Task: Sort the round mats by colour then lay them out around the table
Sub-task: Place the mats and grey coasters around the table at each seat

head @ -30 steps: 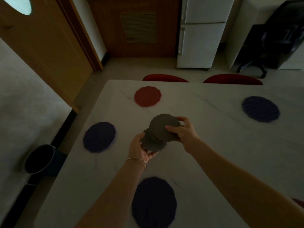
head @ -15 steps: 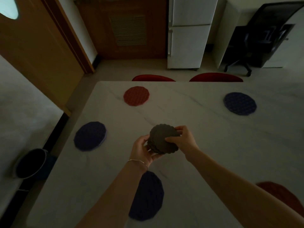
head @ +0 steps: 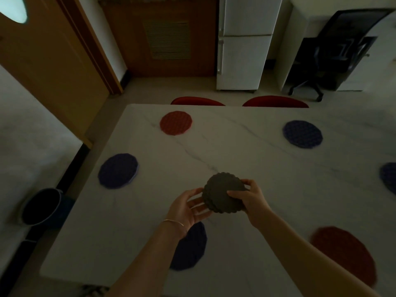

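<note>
A small stack of grey round mats (head: 222, 194) is held above the white table (head: 246, 168). My right hand (head: 249, 199) grips the stack's right edge, thumb on top. My left hand (head: 188, 207) lies under the stack's left side with relaxed fingers. On the table lie a red mat (head: 175, 122) at the far left, a blue mat (head: 118, 170) on the left, a blue mat (head: 302, 133) at the far right, a blue mat (head: 389, 176) at the right edge, a blue mat (head: 190, 247) partly under my left arm, and a red mat (head: 345, 251) near right.
Two red chair backs (head: 275, 102) stand at the table's far edge. Beyond are a white fridge (head: 244, 50) and a black office chair (head: 334, 54). A wooden door (head: 49, 67) and a dark round bin (head: 40, 206) are on the floor side to the left.
The fanned grey mats have been squared into one stack. The view has shifted right, so the red mat near right and the blue mat at the right edge came into sight.
</note>
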{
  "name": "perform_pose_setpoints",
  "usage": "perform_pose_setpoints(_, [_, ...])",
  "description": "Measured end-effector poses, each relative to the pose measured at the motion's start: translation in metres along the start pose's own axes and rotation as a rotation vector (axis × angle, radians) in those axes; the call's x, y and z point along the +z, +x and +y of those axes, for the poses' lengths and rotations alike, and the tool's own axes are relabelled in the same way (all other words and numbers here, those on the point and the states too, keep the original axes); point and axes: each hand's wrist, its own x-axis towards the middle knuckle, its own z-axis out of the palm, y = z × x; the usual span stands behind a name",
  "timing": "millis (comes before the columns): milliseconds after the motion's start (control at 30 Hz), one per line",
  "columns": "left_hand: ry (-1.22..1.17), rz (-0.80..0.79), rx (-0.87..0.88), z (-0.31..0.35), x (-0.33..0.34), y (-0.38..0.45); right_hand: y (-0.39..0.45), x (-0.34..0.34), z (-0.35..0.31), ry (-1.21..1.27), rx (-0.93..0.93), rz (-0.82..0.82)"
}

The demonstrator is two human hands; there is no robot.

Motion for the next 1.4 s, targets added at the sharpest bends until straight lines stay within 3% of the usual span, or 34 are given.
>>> perform_pose_setpoints(300, [0.235,0.005,-0.046,-0.073,0.006,-0.028,-0.055,-0.048,0.063,-0.076,-0.032,0.045])
perform_pose_setpoints(700, [0.333,0.043,0.077,-0.121,0.048,-0.078,-0.109,-0.108,0.064,-0.099,-0.199,-0.015])
perform_pose_setpoints(1100, [0.367,0.083,0.183,-0.118,0.027,-0.1,-0.126,-0.094,0.073,-0.15,-0.108,-0.05])
perform_pose_setpoints(1400, [0.294,0.166,0.25,-0.083,-0.011,-0.108,-0.111,-0.063,0.064,-0.19,-0.061,0.092])
